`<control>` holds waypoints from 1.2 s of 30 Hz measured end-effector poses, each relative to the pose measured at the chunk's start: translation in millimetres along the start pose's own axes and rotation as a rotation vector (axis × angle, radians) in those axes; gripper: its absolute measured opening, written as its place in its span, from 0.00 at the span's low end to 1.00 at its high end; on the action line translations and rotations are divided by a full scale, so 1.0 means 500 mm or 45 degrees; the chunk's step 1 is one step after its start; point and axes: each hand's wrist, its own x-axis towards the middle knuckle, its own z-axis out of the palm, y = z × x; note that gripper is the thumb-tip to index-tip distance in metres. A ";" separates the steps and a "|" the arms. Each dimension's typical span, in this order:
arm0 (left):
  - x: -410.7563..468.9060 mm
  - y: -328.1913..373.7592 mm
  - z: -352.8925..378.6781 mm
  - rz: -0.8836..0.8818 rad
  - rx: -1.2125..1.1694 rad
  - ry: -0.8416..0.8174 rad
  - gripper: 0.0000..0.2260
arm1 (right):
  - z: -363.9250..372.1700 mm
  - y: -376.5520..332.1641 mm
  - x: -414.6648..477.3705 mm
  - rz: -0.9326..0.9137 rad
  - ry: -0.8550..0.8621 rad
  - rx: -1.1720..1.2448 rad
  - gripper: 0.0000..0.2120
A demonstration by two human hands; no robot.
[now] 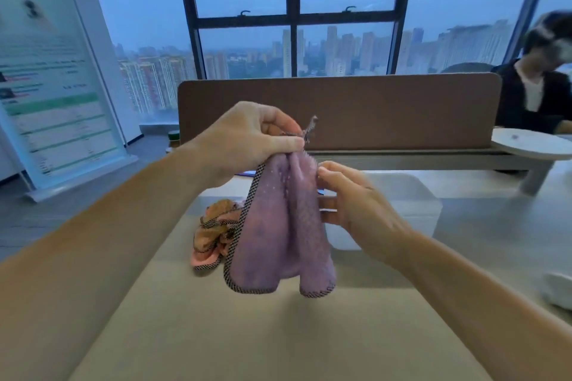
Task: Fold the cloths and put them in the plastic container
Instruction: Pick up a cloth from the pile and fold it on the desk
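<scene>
A purple cloth with a dark checked hem hangs in the air above the table. My left hand pinches its top corner by the small loop. My right hand touches the cloth's right edge just below, fingers curled on the fabric. A crumpled orange cloth with the same hem lies on the table behind and to the left. A white plastic container stands behind my right hand, partly hidden by it.
A brown partition runs across the far side of the beige table. A person sits behind it at the far right. A round white stand is at right, and a white object lies at the right edge.
</scene>
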 end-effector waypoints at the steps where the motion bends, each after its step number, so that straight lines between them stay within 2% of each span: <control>1: -0.007 0.006 0.002 -0.051 0.102 -0.080 0.04 | 0.003 -0.005 -0.015 0.113 -0.036 0.086 0.14; 3: -0.018 0.014 0.007 -0.096 0.331 -0.169 0.08 | 0.010 -0.002 -0.037 0.189 -0.100 0.080 0.16; 6: -0.037 0.025 0.013 -0.065 0.448 -0.234 0.10 | 0.017 0.007 -0.057 -0.079 -0.072 -0.206 0.11; 9: -0.061 0.025 -0.006 -0.113 0.301 -0.282 0.09 | 0.010 -0.013 -0.072 -0.290 0.022 -0.309 0.02; 12: -0.090 0.021 -0.029 -0.257 -0.128 -0.460 0.06 | 0.000 -0.040 -0.079 -0.397 0.032 -0.462 0.02; 14: -0.109 0.028 -0.029 -0.266 -0.332 -0.561 0.14 | 0.005 -0.067 -0.085 -0.462 -0.036 -0.566 0.01; 16: -0.120 0.041 -0.023 -0.149 -0.312 -0.489 0.16 | 0.009 -0.100 -0.092 -0.522 -0.073 -0.700 0.03; 19: -0.142 0.057 -0.040 0.000 -0.268 -0.211 0.08 | -0.011 -0.140 -0.114 -0.507 -0.100 -0.889 0.08; 21: -0.164 0.053 -0.069 0.017 -0.307 -0.108 0.05 | -0.046 -0.146 -0.142 -0.394 -0.115 -0.924 0.11; 24: -0.210 0.041 -0.100 -0.031 -0.292 -0.088 0.04 | -0.083 -0.141 -0.187 -0.282 -0.106 -0.869 0.06; 29: -0.274 0.026 -0.125 -0.092 -0.254 -0.094 0.04 | -0.059 -0.169 -0.228 -0.274 -0.136 -0.994 0.04; 32: -0.312 0.036 -0.153 -0.116 -0.259 -0.080 0.08 | -0.037 -0.190 -0.234 -0.302 0.022 -1.234 0.04; 34: -0.331 0.064 -0.158 -0.077 -0.313 -0.100 0.07 | -0.020 -0.193 -0.219 -0.362 0.266 -1.439 0.04; 36: -0.344 0.119 -0.136 0.039 -0.339 -0.214 0.07 | 0.021 -0.192 -0.200 -0.422 0.481 -1.479 0.05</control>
